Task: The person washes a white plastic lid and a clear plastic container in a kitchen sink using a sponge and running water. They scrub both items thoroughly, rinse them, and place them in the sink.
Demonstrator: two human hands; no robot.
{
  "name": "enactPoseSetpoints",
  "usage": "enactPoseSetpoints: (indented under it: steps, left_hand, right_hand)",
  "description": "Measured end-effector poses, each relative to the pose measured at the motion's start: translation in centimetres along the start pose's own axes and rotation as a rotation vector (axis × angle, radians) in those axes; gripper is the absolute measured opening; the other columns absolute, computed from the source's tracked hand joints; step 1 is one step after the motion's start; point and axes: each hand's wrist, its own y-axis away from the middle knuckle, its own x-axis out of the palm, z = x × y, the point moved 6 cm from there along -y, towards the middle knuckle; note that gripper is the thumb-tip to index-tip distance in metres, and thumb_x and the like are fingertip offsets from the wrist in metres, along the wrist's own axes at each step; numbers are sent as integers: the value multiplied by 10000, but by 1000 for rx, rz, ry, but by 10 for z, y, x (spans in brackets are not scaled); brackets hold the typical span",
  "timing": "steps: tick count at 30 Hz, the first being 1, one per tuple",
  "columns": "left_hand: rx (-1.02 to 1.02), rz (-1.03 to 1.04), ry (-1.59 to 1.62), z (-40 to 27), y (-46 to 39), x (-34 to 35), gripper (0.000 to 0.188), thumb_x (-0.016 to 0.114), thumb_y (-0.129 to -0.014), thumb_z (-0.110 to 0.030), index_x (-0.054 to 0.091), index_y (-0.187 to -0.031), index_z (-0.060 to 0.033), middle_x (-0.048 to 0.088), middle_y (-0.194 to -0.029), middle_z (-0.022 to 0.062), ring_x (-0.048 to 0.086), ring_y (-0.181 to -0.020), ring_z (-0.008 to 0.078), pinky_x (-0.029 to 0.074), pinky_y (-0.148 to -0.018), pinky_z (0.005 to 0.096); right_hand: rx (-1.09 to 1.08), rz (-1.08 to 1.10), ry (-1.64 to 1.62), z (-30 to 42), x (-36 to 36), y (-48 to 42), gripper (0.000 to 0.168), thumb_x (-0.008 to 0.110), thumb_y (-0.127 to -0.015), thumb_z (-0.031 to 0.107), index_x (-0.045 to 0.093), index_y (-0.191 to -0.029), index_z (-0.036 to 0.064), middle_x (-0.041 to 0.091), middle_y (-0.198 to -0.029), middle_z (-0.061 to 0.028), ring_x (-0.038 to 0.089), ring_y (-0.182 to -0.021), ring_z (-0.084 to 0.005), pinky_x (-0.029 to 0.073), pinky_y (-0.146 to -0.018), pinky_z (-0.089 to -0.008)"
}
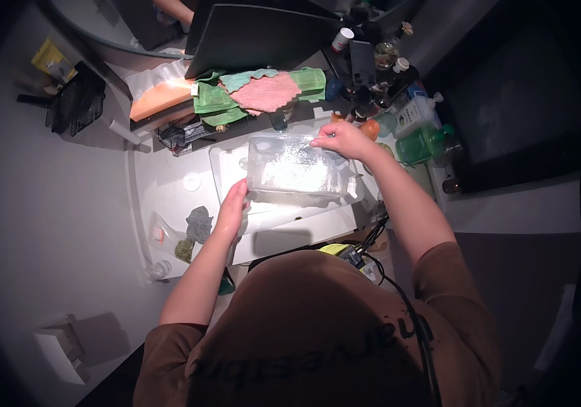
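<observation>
A clear plastic box [298, 170], wet and glaring under the light, is held between my two hands above a white sink basin [224, 168]. My right hand [345, 138] pinches the far right part of its rim, thumb over the edge. At the near left corner, my left hand [233, 207] holds the side wall, with its fingers partly hidden behind the plastic. Beneath the box, much of the basin is covered from sight. To the left of the basin, a round white disc [192, 181] rests on the countertop [158, 173].
Left of my left forearm lie a grey cloth [199, 225], a green scouring pad [184, 250] and a clear plastic bag [164, 231]. Green and pink towels [265, 91] hang at the back. Several bottles, including a green pump bottle [416, 145], crowd the right side.
</observation>
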Motion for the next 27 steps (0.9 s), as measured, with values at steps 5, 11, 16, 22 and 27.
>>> enactPoseSetpoints:
  steps: [5,11,16,22,27]
  left_hand:
    - [58,-110,-146,-59,-1,-4,728,477,-1093,-575,344,-1647,-123,463,-1607,150,471,-1453,300,449,-1137,505]
    - [-600,56,302,-41,-5,10,759,547,-1077,-344,177,-1686,-83,206,-1703,193,322,-1508,496,590,-957,678]
    - [-399,-18,217,-14,-5,20,757,433,-957,66,252,-1665,-132,328,-1637,178,482,-1388,417,651,-908,584]
    - [-259,-142,72,-13,-4,33,859,378,-864,149,311,-1660,-168,572,-1465,163,654,-1204,267,608,-881,393]
    - [-202,-226,123,30,-31,26,883,353,-851,176,226,-1687,-78,502,-1555,197,585,-1331,305,534,-1052,387]
  right_hand:
    - [-346,-96,321,31,11,15,426,821,-894,448,671,-843,52,680,-796,-87,640,-727,-295,512,-665,-395]
    - [-766,-111,578,58,65,75,287,795,-878,376,688,-921,114,645,-857,-85,663,-849,-327,540,-747,-438]
    - [-542,-146,256,12,58,81,267,770,-923,299,682,-1026,69,657,-992,-110,667,-951,-337,537,-852,-429]
    - [-190,-580,-80,-52,22,62,221,727,-963,170,679,-1137,43,654,-1069,-141,676,-1016,-341,536,-908,-392]
    - [-144,-534,-41,-68,32,32,189,695,-934,127,691,-1106,49,670,-1123,-143,681,-1023,-335,542,-903,-394]
